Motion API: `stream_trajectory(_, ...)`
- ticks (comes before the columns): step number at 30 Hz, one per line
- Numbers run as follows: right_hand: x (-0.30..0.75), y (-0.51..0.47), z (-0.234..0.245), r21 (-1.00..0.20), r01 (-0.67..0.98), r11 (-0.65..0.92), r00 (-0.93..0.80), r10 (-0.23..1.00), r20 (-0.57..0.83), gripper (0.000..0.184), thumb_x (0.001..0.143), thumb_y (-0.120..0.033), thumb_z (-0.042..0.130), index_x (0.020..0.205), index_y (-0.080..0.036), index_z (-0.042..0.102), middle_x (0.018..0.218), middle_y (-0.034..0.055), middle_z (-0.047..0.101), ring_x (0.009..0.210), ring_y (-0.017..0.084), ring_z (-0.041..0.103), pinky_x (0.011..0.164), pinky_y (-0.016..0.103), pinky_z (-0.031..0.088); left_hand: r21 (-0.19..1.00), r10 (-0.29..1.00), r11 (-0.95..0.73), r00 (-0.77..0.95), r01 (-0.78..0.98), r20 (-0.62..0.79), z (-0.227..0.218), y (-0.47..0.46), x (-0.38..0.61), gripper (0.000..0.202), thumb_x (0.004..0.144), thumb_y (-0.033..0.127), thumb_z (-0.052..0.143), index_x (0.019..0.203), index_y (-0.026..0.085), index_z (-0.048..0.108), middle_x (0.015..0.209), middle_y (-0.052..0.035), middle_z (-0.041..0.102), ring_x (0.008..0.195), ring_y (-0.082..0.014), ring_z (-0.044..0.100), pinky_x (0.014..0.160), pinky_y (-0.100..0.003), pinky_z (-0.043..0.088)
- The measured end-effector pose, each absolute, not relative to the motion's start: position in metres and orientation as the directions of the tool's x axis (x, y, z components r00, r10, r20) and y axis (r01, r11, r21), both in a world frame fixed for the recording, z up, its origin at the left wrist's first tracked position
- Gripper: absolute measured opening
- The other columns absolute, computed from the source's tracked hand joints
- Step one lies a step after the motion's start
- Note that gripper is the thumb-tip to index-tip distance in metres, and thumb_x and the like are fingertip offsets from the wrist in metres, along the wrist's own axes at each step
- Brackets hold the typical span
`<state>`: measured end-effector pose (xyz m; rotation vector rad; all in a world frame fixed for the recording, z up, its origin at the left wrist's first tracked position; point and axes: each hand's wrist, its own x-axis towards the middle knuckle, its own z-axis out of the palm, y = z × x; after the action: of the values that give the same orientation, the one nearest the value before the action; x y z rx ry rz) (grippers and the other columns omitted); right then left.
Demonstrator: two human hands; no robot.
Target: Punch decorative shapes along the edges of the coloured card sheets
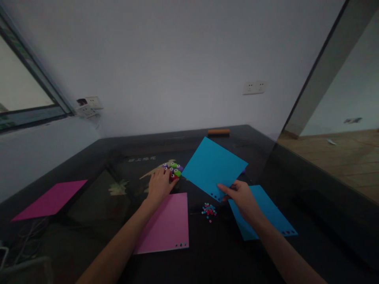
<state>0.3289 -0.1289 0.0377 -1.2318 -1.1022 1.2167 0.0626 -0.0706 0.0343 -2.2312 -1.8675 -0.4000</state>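
Note:
My right hand pinches the near corner of a blue paper sheet, raised and tilted above the table. A short row of small cut-out holes shows along that corner. My left hand reaches to a cluster of small craft punches in green, purple and red with white eye-like tops. Its thumb and fingers close around a red craft punch, partly hidden by them. Small star-shaped paper bits lie in a pile between my arms.
A pink sheet with corner holes lies under my left forearm, and another blue sheet under my right. At far left is a magenta sheet. An orange-brown bar rests at the back edge of the dark glossy table.

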Motion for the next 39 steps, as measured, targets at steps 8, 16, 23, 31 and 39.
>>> stream_trajectory(8, 0.329, -0.13, 0.04, -0.998, 0.028, -0.053, 0.079, 0.996, -0.051, 0.03, 0.061, -0.042, 0.074, 0.071, -0.014, 0.065, 0.066, 0.0068, 0.067, 0.053, 0.016, 0.058, 0.051, 0.03, 0.047, -0.017, 0.927, -0.193, 0.188, 0.981, 0.326, 0.03, -0.068, 0.061, 0.04, 0.077, 0.049, 0.057, 0.097, 0.015, 0.06, 0.108, -0.016, 0.059, 0.103, -0.032, 0.052, 0.086, -0.042, 0.039)
stream_trajectory(16, 0.328, -0.13, 0.039, -0.999, -0.007, -0.051, 0.084, 0.995, -0.051, 0.034, 0.058, -0.044, 0.075, 0.07, -0.014, 0.065, 0.064, 0.0063, 0.066, 0.053, 0.017, 0.058, 0.049, 0.03, 0.047, -0.034, 0.927, -0.204, 0.205, 0.978, 0.314, 0.023, -0.067, 0.063, 0.032, 0.078, 0.04, 0.057, 0.1, 0.017, 0.059, 0.113, -0.0157, 0.057, 0.106, -0.0332, 0.05, 0.086, -0.043, 0.039)
stream_trajectory(23, 0.326, -0.132, 0.041, -0.997, -0.074, -0.015, 0.082, 0.996, -0.022, 0.03, 0.058, -0.039, 0.075, 0.072, -0.014, 0.066, 0.063, 0.0041, 0.066, 0.052, 0.014, 0.056, 0.047, 0.027, 0.046, 0.027, 0.916, -0.261, 0.239, 0.965, 0.322, 0.034, -0.071, 0.068, 0.029, 0.079, 0.036, 0.055, 0.099, 0.015, 0.059, 0.099, -0.0146, 0.064, 0.097, -0.0309, 0.055, 0.084, -0.041, 0.04)
stream_trajectory(31, 0.325, -0.133, 0.042, -0.997, -0.081, -0.004, 0.085, 0.996, -0.011, 0.029, 0.061, -0.038, 0.074, 0.074, -0.014, 0.066, 0.064, 0.004, 0.066, 0.052, 0.014, 0.056, 0.047, 0.027, 0.047, 0.772, 0.961, -0.277, 0.175, 0.572, 0.216, 0.04, -0.08, 0.077, 0.029, 0.073, 0.033, 0.062, 0.098, 0.019, 0.054, 0.087, -0.0036, 0.067, 0.078, -0.0191, 0.065, 0.073, -0.033, 0.05)
stream_trajectory(39, 0.325, -0.132, 0.04, -0.997, -0.08, -0.008, 0.094, 0.995, -0.016, 0.03, 0.062, -0.038, 0.073, 0.075, -0.013, 0.065, 0.067, 0.0063, 0.067, 0.054, 0.015, 0.057, 0.047, 0.027, 0.047, 0.938, 0.976, 0.169, 0.185, -0.303, -0.116, 0.034, -0.095, 0.094, 0.042, 0.066, 0.006, 0.071, 0.101, 0.017, 0.051, 0.094, -0.006, 0.067, 0.082, -0.0157, 0.068, 0.081, -0.028, 0.052)
